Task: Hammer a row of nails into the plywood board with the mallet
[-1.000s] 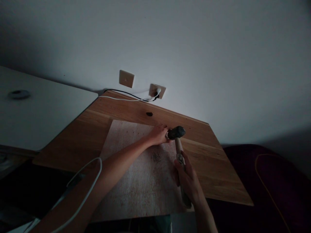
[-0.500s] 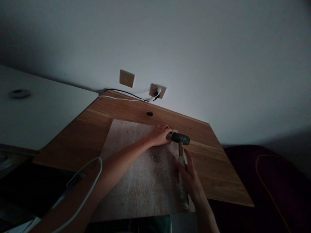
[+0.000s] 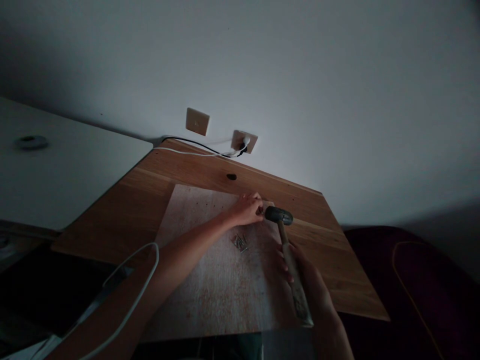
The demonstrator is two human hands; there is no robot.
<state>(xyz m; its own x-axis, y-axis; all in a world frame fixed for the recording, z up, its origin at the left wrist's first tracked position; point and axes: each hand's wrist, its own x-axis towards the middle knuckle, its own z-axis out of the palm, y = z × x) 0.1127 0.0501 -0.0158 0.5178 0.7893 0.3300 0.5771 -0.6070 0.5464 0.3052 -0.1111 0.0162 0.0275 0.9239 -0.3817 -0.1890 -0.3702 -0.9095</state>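
My right hand (image 3: pixel 302 267) is wrapped round the handle of a hammer (image 3: pixel 279 215) with a dark, rounded head. The hammer slants over the right side of a pale wooden board (image 3: pixel 213 295), its head just right of my left fingers. My left hand (image 3: pixel 247 208) rests near the board's far right corner, fingertips pinched together; whatever is between them is too small and dark to make out. A small pile of nails (image 3: pixel 240 242) lies on the board below my left wrist. Several small dark marks (image 3: pixel 206 205) run in a row along the board's far edge.
Beneath the board is a brown wooden tabletop (image 3: pixel 348 280) with a dark hole (image 3: pixel 231 177). Behind it, cables run to a wall socket (image 3: pixel 243 141), beside a blank wall plate (image 3: pixel 197 121). A white cable (image 3: pixel 150 272) loops over my left forearm. A white panel (image 3: pixel 75 175) stands left.
The hammer's handle has swung its lower end to the right, and my right hand has turned and shifted right with it. My left hand stays nearly in place.
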